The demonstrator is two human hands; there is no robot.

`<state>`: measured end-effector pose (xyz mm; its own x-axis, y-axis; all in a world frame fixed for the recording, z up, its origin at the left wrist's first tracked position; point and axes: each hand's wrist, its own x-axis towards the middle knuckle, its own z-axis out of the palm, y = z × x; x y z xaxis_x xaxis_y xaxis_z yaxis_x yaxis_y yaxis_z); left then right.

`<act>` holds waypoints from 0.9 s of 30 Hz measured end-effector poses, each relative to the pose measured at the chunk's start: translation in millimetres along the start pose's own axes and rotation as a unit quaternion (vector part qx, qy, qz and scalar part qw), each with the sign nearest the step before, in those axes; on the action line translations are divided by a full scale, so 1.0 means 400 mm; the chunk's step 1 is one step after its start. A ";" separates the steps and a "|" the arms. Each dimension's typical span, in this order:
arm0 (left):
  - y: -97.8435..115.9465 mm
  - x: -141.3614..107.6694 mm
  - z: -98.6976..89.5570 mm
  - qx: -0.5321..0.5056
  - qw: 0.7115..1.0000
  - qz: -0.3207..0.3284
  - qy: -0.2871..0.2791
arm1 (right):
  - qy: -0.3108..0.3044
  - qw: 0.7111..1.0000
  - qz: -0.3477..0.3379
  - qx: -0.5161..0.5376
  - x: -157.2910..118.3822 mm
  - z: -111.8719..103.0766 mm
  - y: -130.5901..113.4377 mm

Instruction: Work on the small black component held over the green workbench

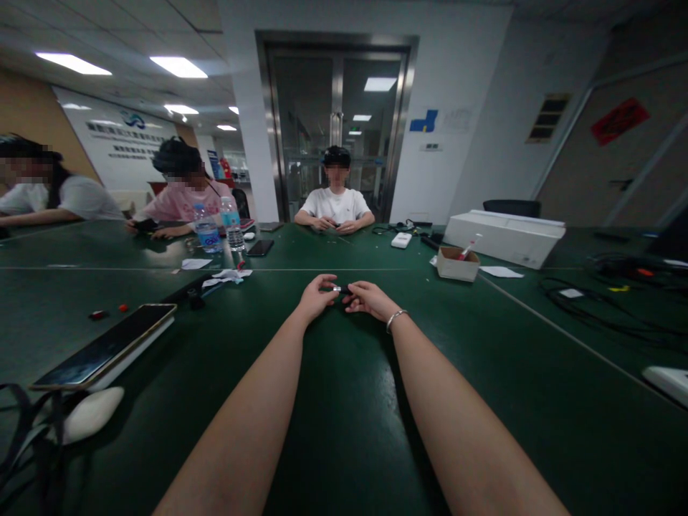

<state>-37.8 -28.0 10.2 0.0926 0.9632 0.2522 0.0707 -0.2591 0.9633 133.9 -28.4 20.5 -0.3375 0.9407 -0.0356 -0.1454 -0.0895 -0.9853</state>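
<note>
Both my hands meet above the green table [349, 401], straight ahead of me. Between them is a small dark stick with a shiny silver band [337, 289]; its exact kind is too small to make out. My left hand [317, 297] pinches the left end between thumb and fingers. The right end is gripped by my right hand [370, 299], thumb and forefinger closed on it, other fingers curled below. A silver bracelet [396, 320] circles my right wrist.
On the left lie a phone on a white box [110, 347], a white pouch with black straps [91, 416] and crumpled paper [228, 276]. Two water bottles [208, 233] stand beyond. At right are a small carton [458, 265], a long white box [505, 236] and black cables [591, 308]. Several people sit around.
</note>
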 end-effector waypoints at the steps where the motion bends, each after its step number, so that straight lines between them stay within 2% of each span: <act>1: -0.002 0.002 0.000 0.000 1.000 -0.004 0.001 | 0.000 1.000 0.000 0.000 0.001 -0.001 0.000; 6: -0.011 0.015 0.005 0.002 0.999 -0.035 -0.001 | 0.004 1.000 0.004 -0.003 0.005 -0.002 0.002; 10: -0.014 0.020 0.007 -0.003 0.998 -0.057 0.030 | 0.008 1.000 0.004 -0.003 0.005 -0.002 0.002; 13: -0.014 0.017 0.002 -0.013 0.999 -0.031 0.027 | 0.005 1.000 0.003 0.002 0.004 -0.002 0.002; 17: -0.016 0.010 -0.005 0.002 1.000 0.003 -0.004 | 0.009 1.000 0.005 -0.001 0.004 -0.002 0.004; 23: -0.012 0.011 -0.008 -0.037 0.999 -0.014 0.007 | 0.004 1.000 -0.006 -0.014 0.004 0.003 -0.004; 27: -0.009 0.014 -0.011 -0.069 0.997 -0.022 0.028 | 0.039 0.997 -0.047 -0.047 0.021 0.009 -0.012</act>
<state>-41.8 -21.4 8.6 0.0360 0.9769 0.2106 -0.0643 -0.2080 0.9760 128.4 -21.2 25.4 -0.2528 0.9663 0.0481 -0.0842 0.0275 -0.9961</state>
